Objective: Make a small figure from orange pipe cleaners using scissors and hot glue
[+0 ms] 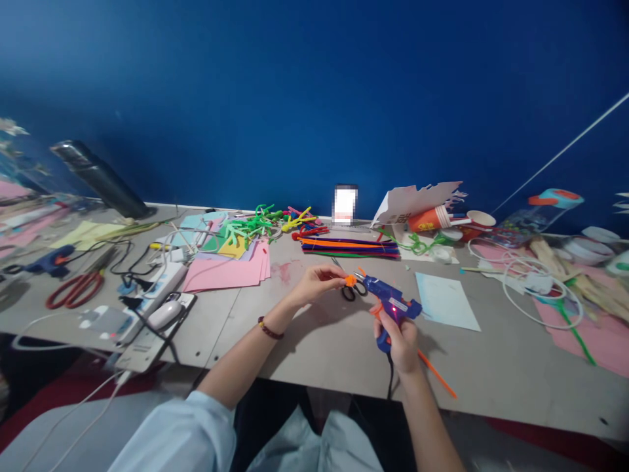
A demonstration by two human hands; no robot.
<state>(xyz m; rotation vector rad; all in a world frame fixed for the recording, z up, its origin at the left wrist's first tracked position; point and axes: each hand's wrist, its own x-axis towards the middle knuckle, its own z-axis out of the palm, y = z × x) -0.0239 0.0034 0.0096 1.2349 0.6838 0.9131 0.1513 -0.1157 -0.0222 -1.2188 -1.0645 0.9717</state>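
In the head view, my left hand (319, 283) pinches a small orange piece (350, 280) between thumb and fingertips. My right hand (400, 337) is wrapped round the handle of a blue glue gun (388, 296), with a red light on its body. The gun's metal nozzle points left and is close to the orange piece; whether they touch is unclear. Black-handled scissors (348, 293) lie on the table just behind the piece. An orange pipe cleaner (437, 373) lies beside my right wrist, partly hidden by it.
Bundled pipe cleaners (348, 248) lie at the back, with loose green ones (255, 226) to their left. Pink paper (226, 272), a power strip (157, 295) and red-handled scissors (78, 288) are left. Light blue paper (447, 300) and red cups (427, 219) are right.
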